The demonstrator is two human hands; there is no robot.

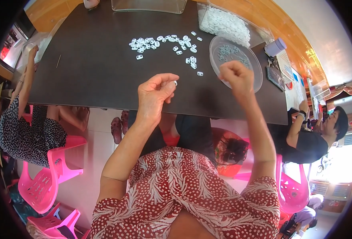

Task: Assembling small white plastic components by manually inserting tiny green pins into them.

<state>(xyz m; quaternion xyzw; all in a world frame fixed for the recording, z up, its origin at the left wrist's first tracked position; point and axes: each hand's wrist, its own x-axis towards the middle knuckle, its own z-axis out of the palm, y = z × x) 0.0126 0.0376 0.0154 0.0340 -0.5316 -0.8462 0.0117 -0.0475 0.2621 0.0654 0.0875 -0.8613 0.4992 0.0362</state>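
My left hand [155, 93] is over the near part of the dark table, thumb and forefinger pinched on a small white plastic piece [175, 83] that shows only at its edge. My right hand [239, 79] hangs over the near side of a round clear shallow dish [213, 63], its fingers curled together; whatever they hold, if anything, is hidden. Many small grey screws [227, 51] lie in the dish. Loose white two-hole plastic pieces [143, 44] are scattered beyond my left hand, with a single piece [200, 73] between my hands.
A clear container heaped with white pieces [223, 24] stands behind the dish. Right of it are a purple cup [275, 47] and a phone [275, 78]. A clear tray [148, 6] lies at the far edge. People sit at both sides, near pink chairs [40, 187].
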